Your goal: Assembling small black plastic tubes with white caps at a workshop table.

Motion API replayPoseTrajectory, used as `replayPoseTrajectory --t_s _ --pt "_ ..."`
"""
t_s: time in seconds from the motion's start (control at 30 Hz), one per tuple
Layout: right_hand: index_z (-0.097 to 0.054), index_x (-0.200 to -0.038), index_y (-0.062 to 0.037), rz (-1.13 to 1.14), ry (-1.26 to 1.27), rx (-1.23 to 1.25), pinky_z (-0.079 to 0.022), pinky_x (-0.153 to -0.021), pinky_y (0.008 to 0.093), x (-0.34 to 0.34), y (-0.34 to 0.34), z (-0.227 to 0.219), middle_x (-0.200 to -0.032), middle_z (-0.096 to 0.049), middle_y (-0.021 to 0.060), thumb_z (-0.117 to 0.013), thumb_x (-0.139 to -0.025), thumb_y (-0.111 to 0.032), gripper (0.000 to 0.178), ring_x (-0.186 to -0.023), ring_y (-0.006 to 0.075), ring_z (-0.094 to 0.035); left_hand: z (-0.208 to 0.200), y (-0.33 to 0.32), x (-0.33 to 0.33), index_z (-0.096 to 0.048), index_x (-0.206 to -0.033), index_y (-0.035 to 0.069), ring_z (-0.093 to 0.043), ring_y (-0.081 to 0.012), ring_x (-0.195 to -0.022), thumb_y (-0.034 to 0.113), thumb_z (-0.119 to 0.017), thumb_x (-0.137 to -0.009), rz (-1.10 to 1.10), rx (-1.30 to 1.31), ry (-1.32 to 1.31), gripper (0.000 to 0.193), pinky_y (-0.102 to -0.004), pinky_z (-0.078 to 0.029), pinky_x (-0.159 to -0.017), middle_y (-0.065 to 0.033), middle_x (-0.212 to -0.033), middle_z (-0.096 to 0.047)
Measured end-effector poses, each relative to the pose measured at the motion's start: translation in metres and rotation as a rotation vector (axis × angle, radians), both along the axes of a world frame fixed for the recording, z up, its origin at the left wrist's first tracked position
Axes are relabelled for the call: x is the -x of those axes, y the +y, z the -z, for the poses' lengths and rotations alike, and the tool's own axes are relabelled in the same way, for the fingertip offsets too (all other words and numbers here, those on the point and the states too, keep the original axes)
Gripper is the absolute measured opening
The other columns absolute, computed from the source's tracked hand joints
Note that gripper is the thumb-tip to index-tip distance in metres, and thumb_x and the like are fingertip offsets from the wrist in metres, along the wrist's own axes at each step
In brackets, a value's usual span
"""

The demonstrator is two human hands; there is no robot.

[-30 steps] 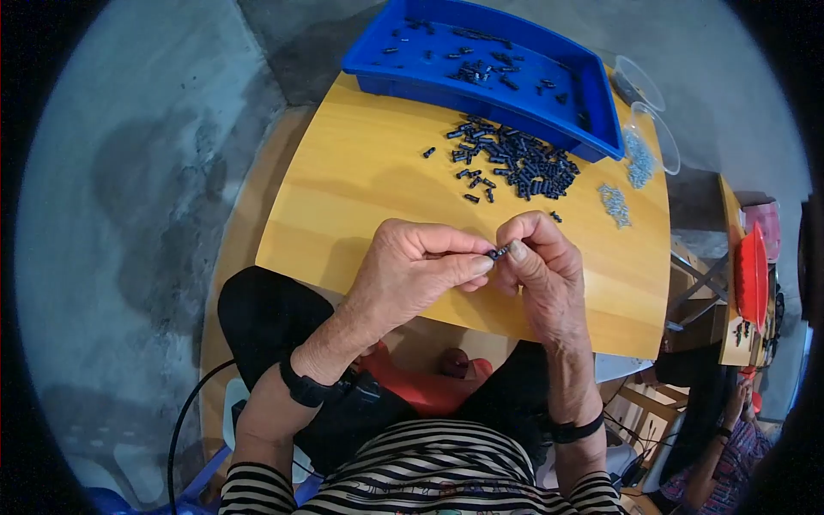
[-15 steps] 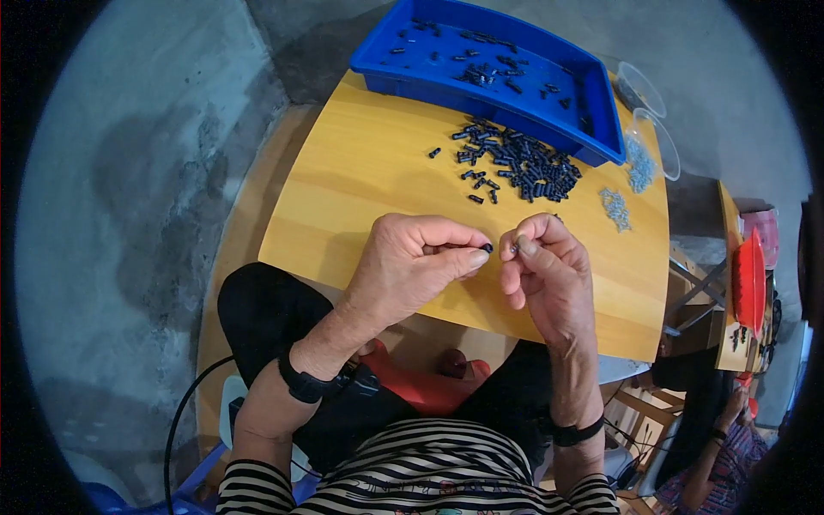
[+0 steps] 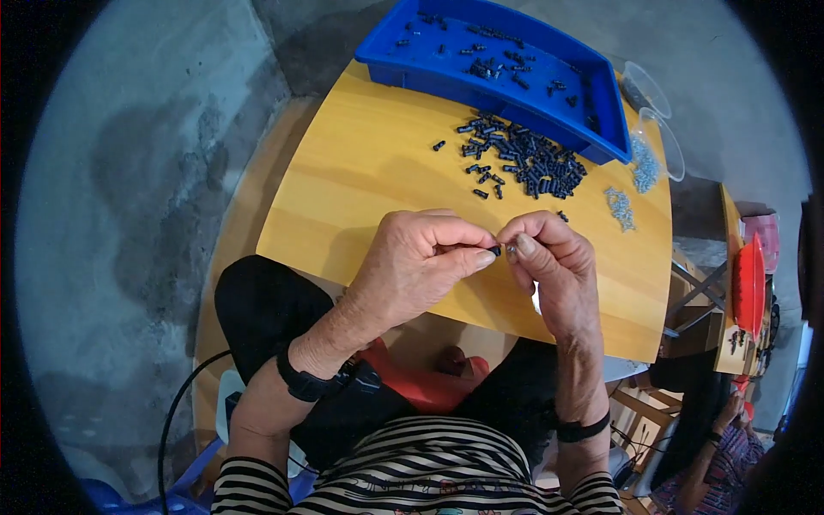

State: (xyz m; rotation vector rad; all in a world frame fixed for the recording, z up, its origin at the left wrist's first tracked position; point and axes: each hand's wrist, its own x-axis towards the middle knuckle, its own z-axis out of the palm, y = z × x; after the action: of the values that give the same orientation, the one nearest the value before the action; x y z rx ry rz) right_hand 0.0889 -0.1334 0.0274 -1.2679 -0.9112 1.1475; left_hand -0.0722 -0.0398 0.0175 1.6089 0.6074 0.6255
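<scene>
On the person's side of the blue rectangular plastic tray (image 3: 498,101), a small black cylindrical piece (image 3: 495,251) is pinched by the narrowed fingers of the left hand (image 3: 419,260); just beside it, a tiny silvery piece (image 3: 511,249) is gripped by the right hand (image 3: 558,268). Black cylinders (image 3: 536,165) are heaped before the tray. Toward the yellow wooden desk (image 3: 343,180)'s near edge, broad bare wood is exposed. Marks on the striped shirt (image 3: 412,459) cannot be read.
</scene>
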Motion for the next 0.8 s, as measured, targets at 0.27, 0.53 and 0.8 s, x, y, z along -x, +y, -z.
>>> replayPoseTrajectory --t_s 0.27,0.53,0.8 --pt "-0.054 -0.107 -0.0018 -0.016 -0.232 0.073 -0.036 -0.061 0.0177 0.004 0.002 -0.008 -0.076 -0.053 -0.0035 -0.056 -0.087 -0.004 0.02 -0.068 0.0036 -0.045 0.001 -0.002 0.002 -0.068 -0.09 -0.001 -0.06 -0.0083 -0.069 0.005 -0.067 -0.08 0.009 0.02 0.01 0.012 -0.0225 -0.048 -0.061 -0.0067 -0.077 -0.067" --pt "-0.054 -0.105 -0.0003 -0.04 -0.356 0.069 -0.039 -0.061 0.0201 0.005 0.005 -0.012 -0.072 -0.052 -0.0011 -0.054 -0.085 -0.001 0.02 -0.068 0.0051 -0.047 0.008 -0.002 0.001 -0.069 -0.088 -0.001 -0.061 -0.0108 -0.063 0.008 -0.068 -0.079 0.007 -0.01 -0.013 0.013 -0.0245 -0.047 -0.056 -0.0108 -0.073 -0.067" --pt "-0.054 -0.102 -0.0001 -0.062 -0.529 0.025 -0.039 -0.056 0.024 0.005 0.008 -0.01 -0.065 -0.051 0.0022 -0.055 -0.082 0.0 0.02 -0.062 0.0083 -0.047 0.009 -0.003 -0.001 -0.069 -0.086 -0.001 -0.058 -0.0091 -0.059 0.006 -0.068 -0.079 -0.021 -0.084 -0.006 0.011 -0.024 -0.046 -0.053 -0.0085 -0.068 -0.066"
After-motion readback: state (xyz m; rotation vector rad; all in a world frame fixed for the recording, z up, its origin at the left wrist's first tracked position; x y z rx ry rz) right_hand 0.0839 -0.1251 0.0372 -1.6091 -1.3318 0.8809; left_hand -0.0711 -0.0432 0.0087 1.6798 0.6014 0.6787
